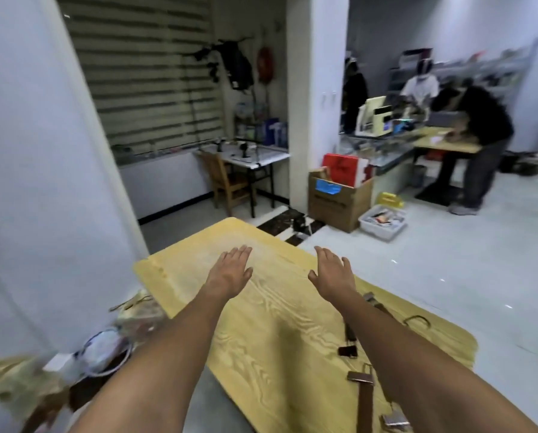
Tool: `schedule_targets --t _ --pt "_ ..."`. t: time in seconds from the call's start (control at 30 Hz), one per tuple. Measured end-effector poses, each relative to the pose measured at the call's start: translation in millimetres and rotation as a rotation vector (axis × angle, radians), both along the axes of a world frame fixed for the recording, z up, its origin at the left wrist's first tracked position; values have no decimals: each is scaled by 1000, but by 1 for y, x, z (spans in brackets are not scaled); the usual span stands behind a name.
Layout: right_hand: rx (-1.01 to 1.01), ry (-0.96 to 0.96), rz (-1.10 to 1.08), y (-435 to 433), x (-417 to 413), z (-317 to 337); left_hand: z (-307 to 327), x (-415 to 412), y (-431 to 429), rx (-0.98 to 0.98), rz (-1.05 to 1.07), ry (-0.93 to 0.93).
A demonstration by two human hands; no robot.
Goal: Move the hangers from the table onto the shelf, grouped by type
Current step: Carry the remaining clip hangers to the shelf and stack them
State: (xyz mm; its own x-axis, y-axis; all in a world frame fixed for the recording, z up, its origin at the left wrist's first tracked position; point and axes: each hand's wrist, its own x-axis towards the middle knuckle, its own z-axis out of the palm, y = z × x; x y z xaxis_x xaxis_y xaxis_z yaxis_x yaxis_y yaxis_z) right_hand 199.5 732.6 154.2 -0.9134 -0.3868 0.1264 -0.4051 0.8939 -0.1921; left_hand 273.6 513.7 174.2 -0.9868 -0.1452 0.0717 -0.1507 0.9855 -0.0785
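My left hand [230, 270] and my right hand [331, 271] stretch out flat, palms down, over the far part of a light wooden table [274, 326]; both hold nothing. Dark brown wooden clip hangers lie on the table's right side, partly hidden under my right forearm: one [350, 334] near the middle, another [364, 398] at the lower edge with metal clips. A metal hook [417, 320] shows right of my forearm. No shelf is identifiable in view.
A white wall stands close on the left, with bags and clutter [105, 348] on the floor beside the table. Beyond are a wooden chair [227, 179], a cardboard box [339, 198] and a grey bin [383, 221]. People stand at a desk [449, 145] far right.
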Motion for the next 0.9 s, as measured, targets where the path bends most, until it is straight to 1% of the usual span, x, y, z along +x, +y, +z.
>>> schedule_targets --t 0.2,0.37,0.57,0.7,0.9 --pt "-1 -29 -251 31 -42 -7 -13 -86 2 32 -202 -59" --pt "-11 -32 -404 42 -66 -15 -27 -145 16 95 -377 -86" --pt "-16 -77 -540 61 -67 -42 -49 -193 53 74 -571 -145" --pt "-7 -108 -671 83 -59 -61 -72 -216 90 57 -715 -191" --pt "22 -122 -746 97 -55 -84 -113 -237 126 67 -841 -263"
